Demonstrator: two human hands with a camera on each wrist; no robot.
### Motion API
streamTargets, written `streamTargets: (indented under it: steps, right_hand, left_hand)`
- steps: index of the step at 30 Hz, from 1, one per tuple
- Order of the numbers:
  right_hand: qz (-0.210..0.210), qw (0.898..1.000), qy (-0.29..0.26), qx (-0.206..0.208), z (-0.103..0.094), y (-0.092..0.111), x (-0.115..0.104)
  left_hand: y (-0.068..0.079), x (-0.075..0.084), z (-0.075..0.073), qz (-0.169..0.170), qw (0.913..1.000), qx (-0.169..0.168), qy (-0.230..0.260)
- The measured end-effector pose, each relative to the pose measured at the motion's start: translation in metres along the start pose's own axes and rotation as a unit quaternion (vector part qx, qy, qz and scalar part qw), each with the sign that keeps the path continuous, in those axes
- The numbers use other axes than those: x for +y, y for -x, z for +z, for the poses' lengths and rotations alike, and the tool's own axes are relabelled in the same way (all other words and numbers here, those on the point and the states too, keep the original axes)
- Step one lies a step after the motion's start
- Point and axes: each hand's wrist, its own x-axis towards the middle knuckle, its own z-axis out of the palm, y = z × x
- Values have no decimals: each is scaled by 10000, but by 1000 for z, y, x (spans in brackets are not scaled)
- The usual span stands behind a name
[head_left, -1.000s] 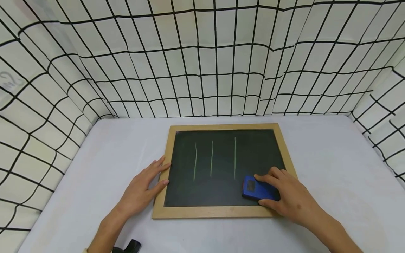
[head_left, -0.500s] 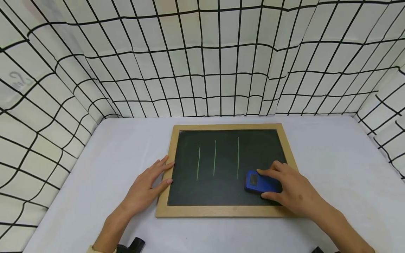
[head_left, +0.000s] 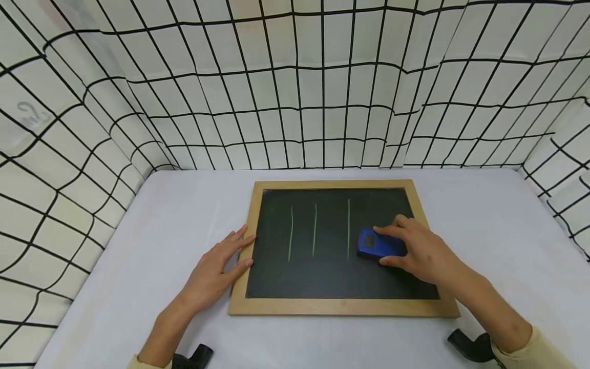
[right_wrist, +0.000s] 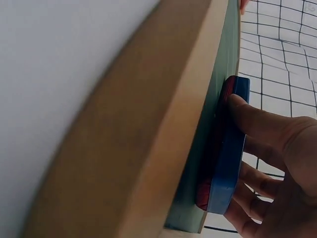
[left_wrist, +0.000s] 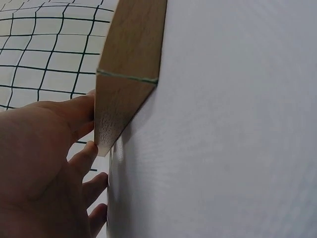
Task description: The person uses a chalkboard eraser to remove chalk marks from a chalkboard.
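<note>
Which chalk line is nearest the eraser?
The rightmost line in the head view, beside the eraser; the middle line and leftmost line lie farther left.

The white tabletop point(head_left: 191, 210) is enclosed on three sides by white sheeting — a back wall point(head_left: 275, 90), a left wall point(head_left: 74, 218) and a right wall point(head_left: 564, 156) — all crossed by black grid lines, bent and broken at the folds. A faint grey marking point(head_left: 33, 114) is seen at left. Soft, even light is cast throughout.
</note>
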Motion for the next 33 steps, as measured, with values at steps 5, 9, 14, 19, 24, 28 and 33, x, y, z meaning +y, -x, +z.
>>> streamTargets:
  steps: [5,9,14,19,24,28,33]
  right_hand:
    - [119,9999,34,-117,-4,-17,5]
    - [197,9997,29,-111,-6,-30,9]
    - [307,9994,-44,-144,-7,-43,14]
    - [469,9987,-55,-207,-8,-56,19]
    - [624,9979,-32,-177,-10,-68,23]
    - [700,9974,-16,-143,-12,-77,26]
    - [794,9968,-34,-113,-14,-84,29]
  left_hand:
    - [-1,1,0,8,10000,-22,64]
    - [-1,2,0,20,10000,-6,25]
    - [0,2,-1,1,10000,7,-54]
    - [0,1,0,-1,10000,10,-51]
    - [-1,0,0,36,10000,13,23]
    - [-1,0,1,28,10000,-17,49]
    - [0,-1,1,20,10000,-27,17]
